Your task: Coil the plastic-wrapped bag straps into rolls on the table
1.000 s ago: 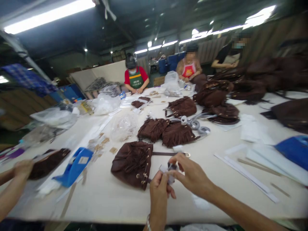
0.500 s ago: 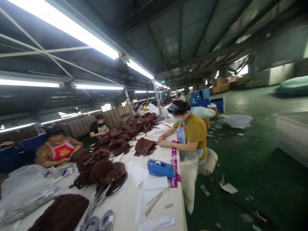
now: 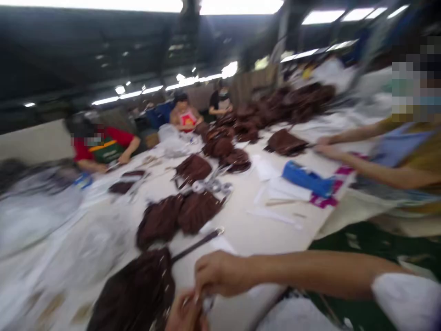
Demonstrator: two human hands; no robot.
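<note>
The picture is smeared by motion. My right hand (image 3: 220,275) reaches in from the right, fingers pinched on a small pale piece (image 3: 206,304) at the bottom centre. My left hand (image 3: 184,315) shows only partly at the bottom edge, closed against the same piece. Both hands sit just right of a dark brown fringed bag (image 3: 134,294) lying on the cream table (image 3: 248,230). A brown strap (image 3: 196,244) runs from that bag up toward a metal ring. Two more brown bags (image 3: 179,217) lie beyond it.
Several brown bags (image 3: 220,147) are spread and piled along the table. A blue tape dispenser (image 3: 306,180) stands at right near a co-worker's arms (image 3: 347,158). Other people sit across the table. Clear plastic bags (image 3: 41,207) lie at left. Green floor (image 3: 379,243) shows beyond the table edge.
The view has swung back from the far end of the hall down to the table. My hands and the nearest brown bag are in view again, which they were not half a second ago.
</note>
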